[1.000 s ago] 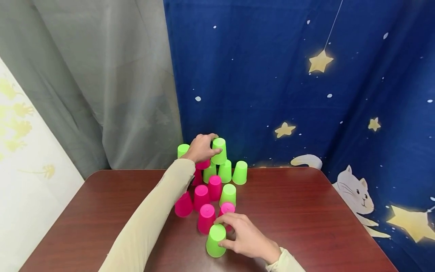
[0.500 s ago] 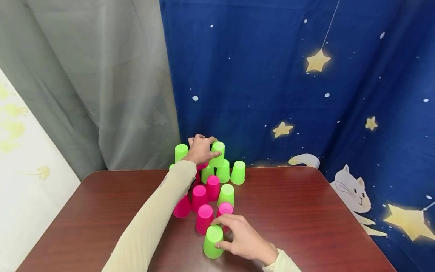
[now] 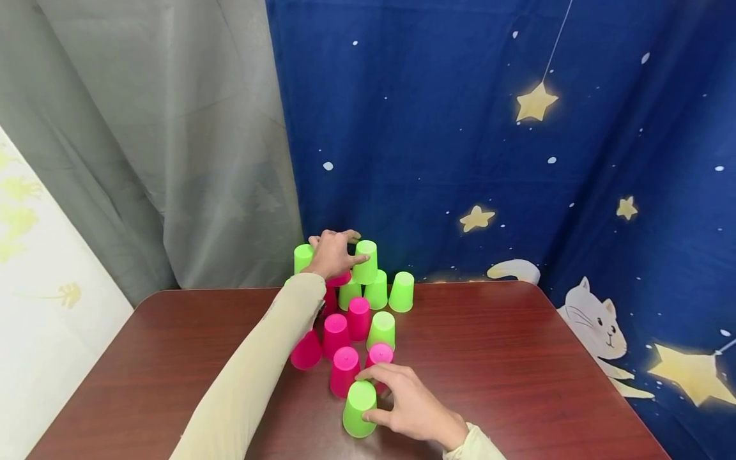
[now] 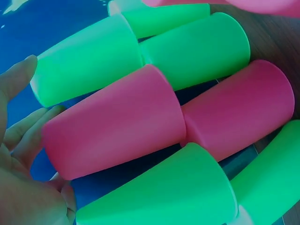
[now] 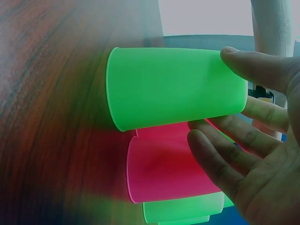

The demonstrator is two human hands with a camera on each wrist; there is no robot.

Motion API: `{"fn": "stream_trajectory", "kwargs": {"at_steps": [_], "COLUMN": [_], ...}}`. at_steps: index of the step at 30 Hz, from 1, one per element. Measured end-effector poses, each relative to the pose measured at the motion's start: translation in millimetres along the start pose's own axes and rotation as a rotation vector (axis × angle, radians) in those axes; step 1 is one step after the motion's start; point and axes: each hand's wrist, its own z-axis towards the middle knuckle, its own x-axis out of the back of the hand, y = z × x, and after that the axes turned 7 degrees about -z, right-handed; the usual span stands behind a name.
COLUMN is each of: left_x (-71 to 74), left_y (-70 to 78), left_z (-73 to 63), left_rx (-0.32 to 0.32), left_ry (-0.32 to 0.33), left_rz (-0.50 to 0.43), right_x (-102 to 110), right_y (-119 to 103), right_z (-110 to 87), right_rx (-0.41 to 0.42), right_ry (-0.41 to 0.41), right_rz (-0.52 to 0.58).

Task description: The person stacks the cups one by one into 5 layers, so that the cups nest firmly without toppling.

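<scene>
Fingers of the R hand (image 3: 411, 402), opp. thumb, pinch the near green cup (image 3: 360, 409) (landmark), mouth down on the table (image 3: 506, 358). Fingers and thumb of the L hand (image 3: 333, 254) pinch the upper green cup (image 3: 365, 263), well beyond the near green cup, on two lower green cups (image 3: 377, 294). Progress (judged): two tiers formed at far end, incl. upper pink cup (image 4: 112, 126); left unstacked, e.g., single pink cups (image 3: 345, 374) and middle green cup (image 3: 381, 331), betw. near green cup and tiers, hence obstructing. L sleeve (image 3: 247, 364), beside near green cup, hides some cups; blue curtain (image 3: 414, 128) beyond.
</scene>
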Motion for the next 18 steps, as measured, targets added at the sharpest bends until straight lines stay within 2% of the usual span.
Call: {"fn": "stream_trajectory", "kwargs": {"at_steps": [5,10,15,18], "left_x": [13.1,30.9,47.3,53.0], "left_y": [-0.2,2.1,-2.3,-11.8], "left_z": [-12.0,-34.3,-70.6,-98.2], "left_rx": [-0.024,-0.077,-0.133,-0.118], "left_ry": [0.02,0.061,0.092,0.099], "left_rz": [-0.113,-0.25,-0.326,-0.382], "right_x": [-0.4,9.4,31.6,48.3], "right_y": [-1.3,-2.7,-3.5,-5.0], "right_z": [0.6,1.7,8.2,14.8], "right_rx": [0.017,0.028,0.066,0.069], "right_ry": [0.016,0.02,0.005,-0.014], "right_rz": [-0.009,0.001,0.025,0.03]}}
